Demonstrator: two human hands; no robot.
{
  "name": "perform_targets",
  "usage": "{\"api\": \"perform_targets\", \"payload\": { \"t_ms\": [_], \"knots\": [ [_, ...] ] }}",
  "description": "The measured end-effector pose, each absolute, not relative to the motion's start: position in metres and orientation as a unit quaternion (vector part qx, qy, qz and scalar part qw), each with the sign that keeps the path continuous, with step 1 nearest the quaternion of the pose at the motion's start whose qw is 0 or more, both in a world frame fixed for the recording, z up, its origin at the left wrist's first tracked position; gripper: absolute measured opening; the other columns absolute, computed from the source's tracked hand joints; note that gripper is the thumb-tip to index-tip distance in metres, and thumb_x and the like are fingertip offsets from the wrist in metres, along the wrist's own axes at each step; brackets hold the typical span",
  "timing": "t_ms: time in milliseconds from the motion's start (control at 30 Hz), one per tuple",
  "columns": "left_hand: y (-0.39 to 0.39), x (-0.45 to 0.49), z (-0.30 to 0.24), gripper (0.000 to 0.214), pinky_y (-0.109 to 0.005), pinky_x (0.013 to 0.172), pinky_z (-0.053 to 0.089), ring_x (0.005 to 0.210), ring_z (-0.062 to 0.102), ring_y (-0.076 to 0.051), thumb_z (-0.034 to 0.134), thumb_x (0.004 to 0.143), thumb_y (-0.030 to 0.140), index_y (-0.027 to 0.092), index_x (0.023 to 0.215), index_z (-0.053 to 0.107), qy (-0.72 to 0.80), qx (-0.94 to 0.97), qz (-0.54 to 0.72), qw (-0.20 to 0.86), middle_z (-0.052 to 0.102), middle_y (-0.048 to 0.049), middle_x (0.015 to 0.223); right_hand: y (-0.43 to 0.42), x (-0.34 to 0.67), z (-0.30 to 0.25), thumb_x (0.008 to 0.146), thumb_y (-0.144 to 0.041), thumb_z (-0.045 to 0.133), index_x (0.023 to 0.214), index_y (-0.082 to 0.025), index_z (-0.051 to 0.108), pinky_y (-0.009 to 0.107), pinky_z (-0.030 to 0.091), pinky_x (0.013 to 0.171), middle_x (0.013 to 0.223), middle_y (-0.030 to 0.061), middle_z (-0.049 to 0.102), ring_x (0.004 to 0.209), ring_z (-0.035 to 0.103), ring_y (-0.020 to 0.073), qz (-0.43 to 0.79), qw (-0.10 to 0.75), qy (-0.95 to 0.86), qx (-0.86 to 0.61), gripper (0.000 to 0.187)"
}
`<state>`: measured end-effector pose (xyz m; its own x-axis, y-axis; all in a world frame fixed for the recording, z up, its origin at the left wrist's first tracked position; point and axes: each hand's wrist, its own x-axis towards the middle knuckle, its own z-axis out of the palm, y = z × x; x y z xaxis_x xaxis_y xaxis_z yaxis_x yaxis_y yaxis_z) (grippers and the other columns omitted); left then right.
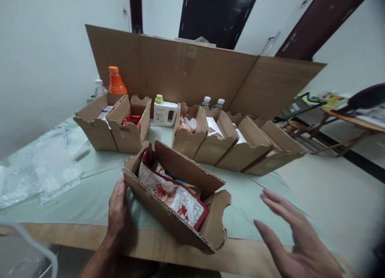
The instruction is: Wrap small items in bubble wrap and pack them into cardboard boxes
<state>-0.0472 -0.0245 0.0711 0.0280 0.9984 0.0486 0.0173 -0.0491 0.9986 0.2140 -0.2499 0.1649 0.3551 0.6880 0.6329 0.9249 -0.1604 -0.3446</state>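
Pale green tabletop (pixel 90 190) runs across the room, with a wooden strip along its near edge. The left hand (pixel 118 214) is pressed to the left end of an open cardboard box (pixel 156 208), thumb lying up along the corner. It looks like a grip, though the fingers are hidden behind the cardboard. The right hand (pixel 288 238) hangs apart from the box on its right, fingers straight, spread and holding nothing, a little blurred.

The box sits askew at the near edge, between the two hands. A red and white flowered packet (pixel 180 200) stands on edge inside it against the near wall.

Behind it two boxes (pixel 111 125) stand on the left and a row of four (pixel 228 146) on the right, with a white jug (pixel 165 111) between the groups. An orange bottle (pixel 116 81) stands behind the left pair. A tall cardboard sheet (pixel 192 73) backs them all, and crumpled plastic wrap (pixel 51 170) lies far left.
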Motion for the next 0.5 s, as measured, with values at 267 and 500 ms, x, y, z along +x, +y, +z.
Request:
{"api": "perform_targets", "payload": {
  "t_ms": [267,500],
  "knots": [
    [-0.04,-0.052,0.056,0.042,-0.043,0.119,0.038,0.134,0.052,-0.029,0.063,0.087,0.049,0.029,0.123,0.067,0.457,0.539,0.525,0.474,0.067,-0.0012,0.131,-0.241,0.156,0.072,0.08,-0.052,0.075,0.163,-0.022,0.012,0.058,0.051,0.104,0.158,0.0204,0.04,0.139,0.047,0.0425,0.084,0.37,-0.602,-0.703,0.108],
    [-0.036,0.005,0.064,0.05,-0.041,0.117,0.038,0.138,0.049,-0.026,0.045,0.098,0.051,0.025,0.138,0.055,0.371,0.512,0.523,0.571,0.06,-0.0054,0.142,-0.187,0.195,0.083,0.085,-0.04,0.068,0.154,-0.022,0.036,0.054,0.048,0.108,0.148,0.0151,0.053,0.133,0.054,0.0377,0.053,0.466,-0.542,-0.698,0.077]
  ]
}}
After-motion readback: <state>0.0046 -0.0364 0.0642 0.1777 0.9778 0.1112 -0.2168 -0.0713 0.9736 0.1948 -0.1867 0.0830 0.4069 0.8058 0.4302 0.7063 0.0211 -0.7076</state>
